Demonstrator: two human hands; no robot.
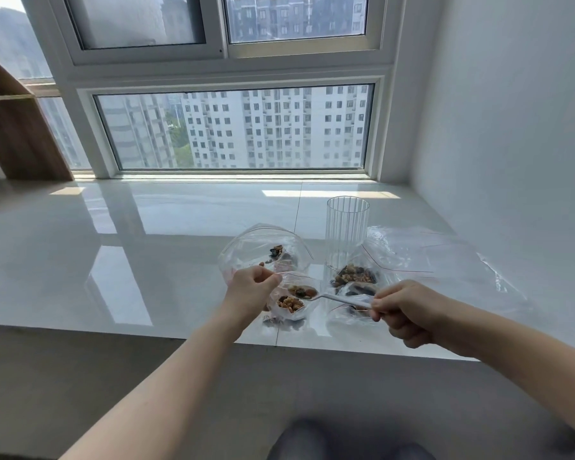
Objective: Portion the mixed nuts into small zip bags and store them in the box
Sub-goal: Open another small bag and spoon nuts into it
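Pinching a nut-filled zip bag (291, 302), left hand (251, 287); right hand (404, 310) grips loaded spoon (329, 297).

left hand (251, 283) pinches the rim of a small clear zip bag (292, 302) with nuts inside | right hand (404, 313) grips a white plastic spoon (332, 297) loaded with mixed nuts at the bag's mouth | ribbed clear glass tumbler (347, 232) upright behind on glossy white surface (146, 227)

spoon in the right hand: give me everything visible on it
The spoon looks like white plastic, with a slim handle and a small bowl. The right hand grips the handle's end. It lies near level, bowl pointing left, loaded with mixed nuts, at the mouth of the small zip bag that the left hand pinches open above the sill.
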